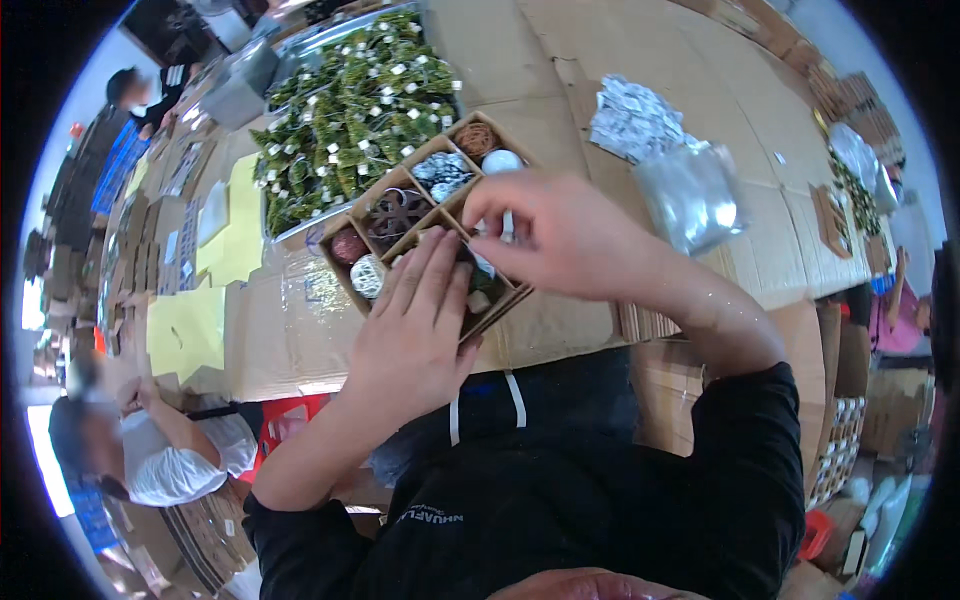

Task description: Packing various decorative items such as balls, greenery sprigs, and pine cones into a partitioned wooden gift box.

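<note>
A divided cardboard box (345, 282) of small ornaments sits at the table's near edge, under both hands. My left hand (415, 320) lies over its near side, fingers stretched out flat, covering some compartments. Over the right-hand compartments is my right hand (570, 235), its fingers curled and thumb close to the index finger; what they hold, if anything, is hidden. Uncovered compartments show a dark red ball (348, 245), a white ball (367, 277), a brown snowflake shape (396, 215), a frosted pine cone (442, 174), a brown twig ball (476, 139) and another white ball (502, 161).
Beyond the box, a metal tray (268, 222) holds many green sprigs with white tips. Right of it lie crumpled silvery pieces (636, 118) and clear plastic bags (692, 198). Yellow sheets (187, 333) lie left. One person (180, 440) sits at left; another (150, 100) is farther back.
</note>
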`<act>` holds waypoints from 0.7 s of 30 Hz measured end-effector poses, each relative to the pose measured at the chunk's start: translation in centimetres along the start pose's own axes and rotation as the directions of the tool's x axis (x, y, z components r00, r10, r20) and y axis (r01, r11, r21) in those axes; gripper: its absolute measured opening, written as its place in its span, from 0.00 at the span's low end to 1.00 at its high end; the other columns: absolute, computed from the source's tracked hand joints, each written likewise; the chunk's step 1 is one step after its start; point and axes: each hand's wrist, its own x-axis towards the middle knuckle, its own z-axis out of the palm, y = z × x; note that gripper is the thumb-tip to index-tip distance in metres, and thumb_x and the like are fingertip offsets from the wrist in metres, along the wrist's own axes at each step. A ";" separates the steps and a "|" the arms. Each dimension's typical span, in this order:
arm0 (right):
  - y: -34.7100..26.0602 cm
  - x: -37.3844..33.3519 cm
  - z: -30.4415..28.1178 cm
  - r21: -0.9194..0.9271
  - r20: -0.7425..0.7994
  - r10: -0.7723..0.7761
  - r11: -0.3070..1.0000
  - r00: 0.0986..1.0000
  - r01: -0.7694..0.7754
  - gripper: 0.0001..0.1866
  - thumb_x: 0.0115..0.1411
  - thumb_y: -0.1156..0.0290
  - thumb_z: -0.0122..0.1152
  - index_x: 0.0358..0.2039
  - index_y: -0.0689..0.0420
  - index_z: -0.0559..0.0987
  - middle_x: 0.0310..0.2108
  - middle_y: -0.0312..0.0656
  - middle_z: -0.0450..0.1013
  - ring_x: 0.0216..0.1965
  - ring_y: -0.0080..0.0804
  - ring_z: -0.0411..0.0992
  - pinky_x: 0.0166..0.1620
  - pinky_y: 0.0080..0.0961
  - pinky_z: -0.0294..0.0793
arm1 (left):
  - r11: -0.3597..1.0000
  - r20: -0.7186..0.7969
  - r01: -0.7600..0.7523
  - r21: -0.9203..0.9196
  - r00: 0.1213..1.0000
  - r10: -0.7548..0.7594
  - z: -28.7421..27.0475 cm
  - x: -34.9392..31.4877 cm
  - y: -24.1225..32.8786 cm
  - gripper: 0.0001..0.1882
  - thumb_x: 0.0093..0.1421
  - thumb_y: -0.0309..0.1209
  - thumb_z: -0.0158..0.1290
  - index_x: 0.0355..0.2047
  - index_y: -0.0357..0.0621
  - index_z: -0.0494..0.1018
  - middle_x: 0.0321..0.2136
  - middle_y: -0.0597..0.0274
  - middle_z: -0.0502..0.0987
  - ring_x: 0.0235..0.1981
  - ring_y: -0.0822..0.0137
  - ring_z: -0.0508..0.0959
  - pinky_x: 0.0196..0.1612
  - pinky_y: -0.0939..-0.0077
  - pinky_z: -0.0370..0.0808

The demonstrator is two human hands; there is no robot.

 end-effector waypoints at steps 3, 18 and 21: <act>2.3 -1.8 -2.9 -0.090 -0.331 0.200 0.966 0.922 -0.242 0.14 0.59 0.66 0.68 0.42 0.58 0.77 0.29 0.36 0.75 0.29 0.21 0.71 0.34 0.22 0.73 | 0.999 0.019 -0.031 -0.016 0.999 0.031 -0.6 0.0 0.1 0.37 0.51 0.36 0.61 0.57 0.27 0.62 0.64 0.37 0.59 0.67 0.40 0.58 0.67 0.50 0.59; 22.4 -14.3 -9.0 0.470 -0.125 0.763 0.609 0.635 -0.639 0.15 0.67 0.61 0.60 0.33 0.60 0.81 0.22 0.29 0.70 0.22 0.17 0.66 0.26 0.19 0.64 | 0.999 0.034 -0.018 -0.048 0.999 0.019 -0.6 0.1 0.3 0.45 0.51 0.38 0.62 0.68 0.43 0.56 0.64 0.44 0.61 0.67 0.47 0.60 0.68 0.53 0.59; 22.2 -14.3 -8.9 0.402 -0.181 0.755 0.641 0.630 -0.653 0.14 0.67 0.62 0.60 0.33 0.61 0.81 0.23 0.30 0.72 0.22 0.18 0.66 0.26 0.20 0.65 | 0.999 0.034 -0.025 -0.042 0.999 0.027 -0.7 0.2 0.3 0.45 0.51 0.38 0.62 0.68 0.40 0.57 0.64 0.43 0.61 0.67 0.47 0.60 0.68 0.53 0.59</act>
